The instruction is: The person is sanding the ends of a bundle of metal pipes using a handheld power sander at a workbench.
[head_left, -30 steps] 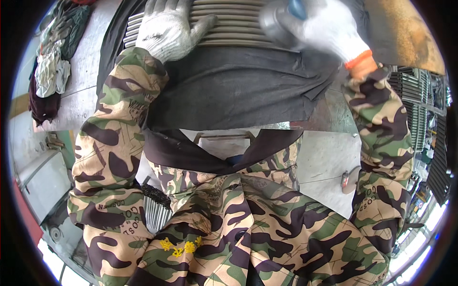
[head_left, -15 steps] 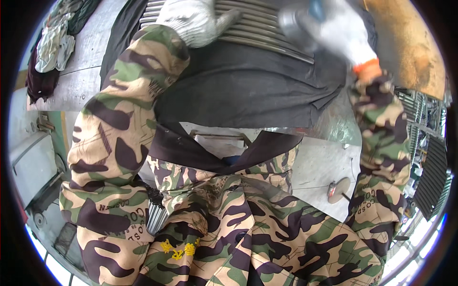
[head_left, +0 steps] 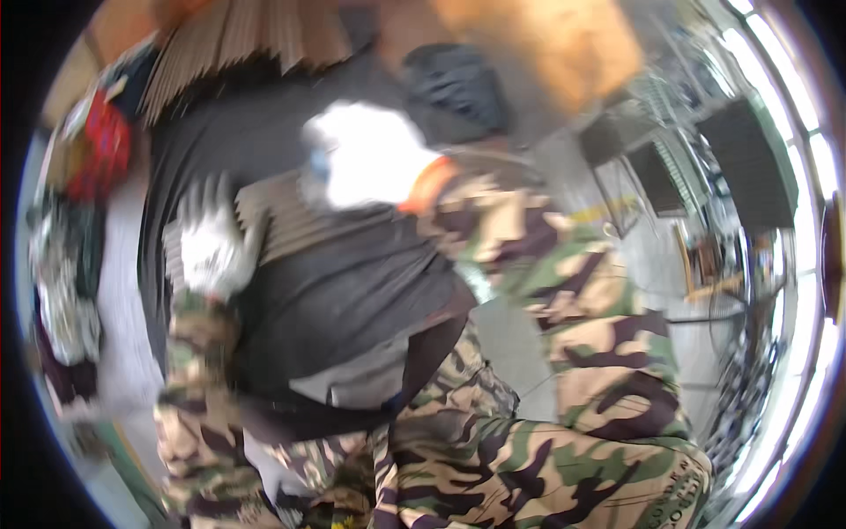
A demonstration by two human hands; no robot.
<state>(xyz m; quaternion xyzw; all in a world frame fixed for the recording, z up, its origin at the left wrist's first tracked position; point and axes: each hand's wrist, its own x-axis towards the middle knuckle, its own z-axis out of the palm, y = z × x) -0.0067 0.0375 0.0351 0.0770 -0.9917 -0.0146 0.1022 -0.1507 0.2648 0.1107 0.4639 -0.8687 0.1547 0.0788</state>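
Observation:
My left hand [head_left: 210, 242], in a white knit glove, lies flat on a row of thin metal rods [head_left: 286, 216], its fingers spread. The rods rest side by side on a black cloth [head_left: 344, 286] over the table. Above their right end is my right hand [head_left: 374, 154], in a white glove with an orange cuff, smeared by motion. Its fingers look curled round something with a bluish part [head_left: 318, 165]; the glove and the blur hide what kind of thing this is.
Many longer rods [head_left: 242, 35] lie at the far left of the table. A dark crumpled cloth [head_left: 454, 93] sits beyond my right hand, near an orange-brown board [head_left: 551, 44]. Red cloth [head_left: 107, 145] and other fabrics line the left edge. Dark ribbed panels [head_left: 747, 159] stand at the right.
The view has swung right and takes in more of the far table. My right hand has moved left, over the rods, still with the bluish thing. The left hand stays on the rods, fingers now spread.

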